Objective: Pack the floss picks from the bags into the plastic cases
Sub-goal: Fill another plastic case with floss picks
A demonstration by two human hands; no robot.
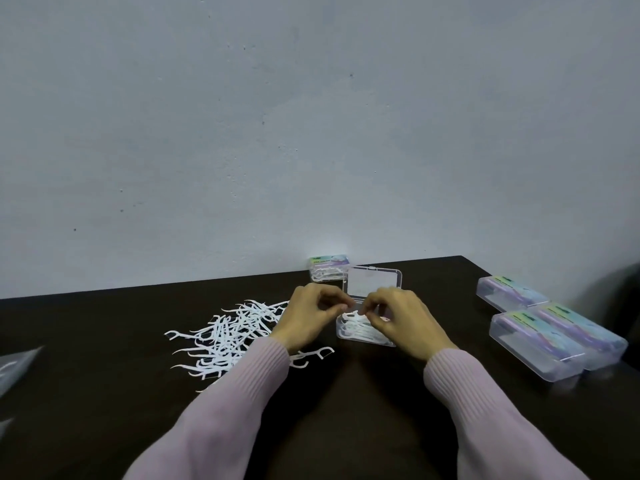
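A clear plastic case (360, 336) stands open on the dark table, its lid (372, 284) raised toward the wall, with several white floss picks lying inside. My left hand (308, 318) and my right hand (398, 320) hover over the case with curled fingers, their fingertips meeting above its left side. They seem to pinch something small and white between them; it is too blurred to name. A loose pile of white floss picks (225, 337) lies left of my left hand.
A filled, closed case (329, 273) sits by the wall behind the open one. Three closed cases (550, 327) with coloured labels lie at the right. The corner of a plastic bag (15, 365) shows at the left edge. The table's far edge meets the wall.
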